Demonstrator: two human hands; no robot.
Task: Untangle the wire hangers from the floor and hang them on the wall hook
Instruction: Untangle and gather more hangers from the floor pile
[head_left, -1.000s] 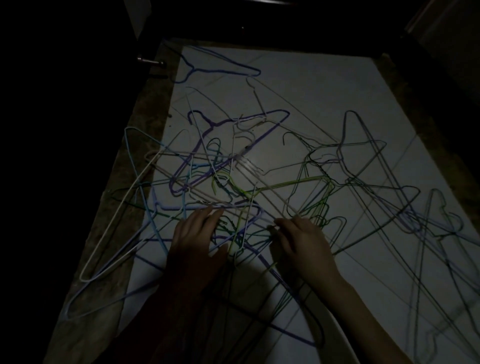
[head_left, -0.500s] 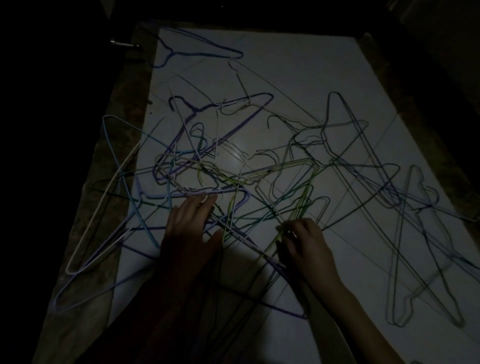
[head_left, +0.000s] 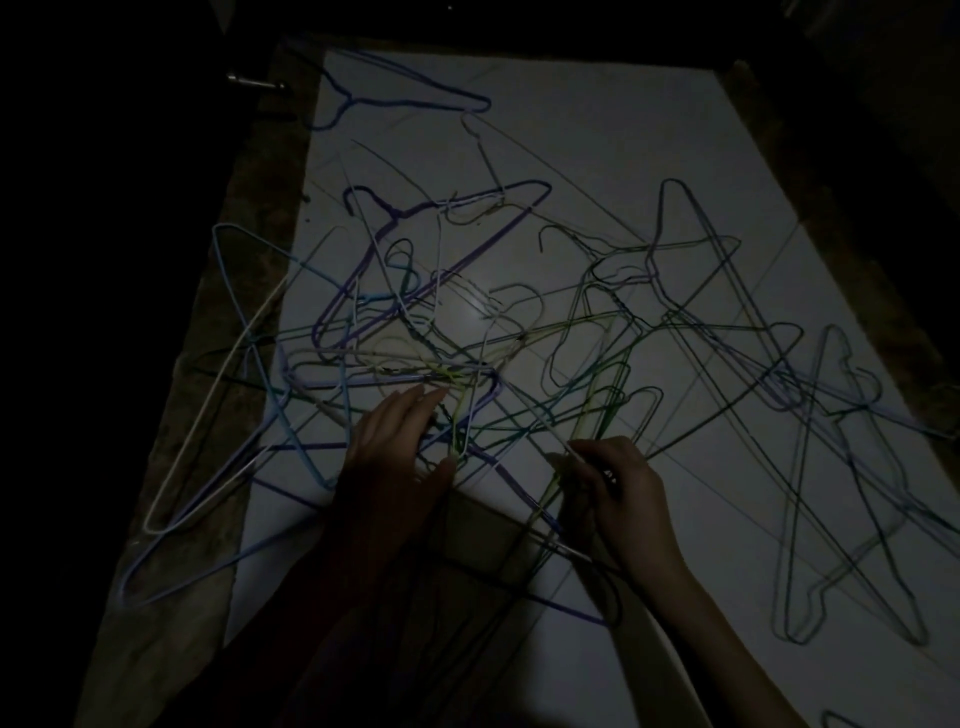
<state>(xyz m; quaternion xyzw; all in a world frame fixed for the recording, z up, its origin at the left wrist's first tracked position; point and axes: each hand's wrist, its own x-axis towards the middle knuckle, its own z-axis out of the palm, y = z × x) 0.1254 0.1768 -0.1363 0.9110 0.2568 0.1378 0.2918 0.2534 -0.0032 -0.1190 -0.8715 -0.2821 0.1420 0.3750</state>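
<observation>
A tangle of several wire hangers (head_left: 467, 338) in purple, green, blue and white lies spread over a white floor sheet (head_left: 623, 156) in dim light. My left hand (head_left: 395, 457) rests flat on the wires near the tangle's front, fingers straight. My right hand (head_left: 618, 483) has its fingers curled and pinches a thin yellow-green hanger wire (head_left: 597, 410) at the tangle's near edge. A separate purple hanger (head_left: 405, 96) lies alone at the far left. No wall hook shows.
Brown mottled floor (head_left: 171, 545) borders the sheet on the left and right. A small metal handle (head_left: 254, 83) sticks out at the far left. Dark-green hangers (head_left: 852, 519) lie spread at the right. Everything beyond the sheet is dark.
My right hand has pulled back toward me and closed its fingers on a wire. My left hand stays on the tangle.
</observation>
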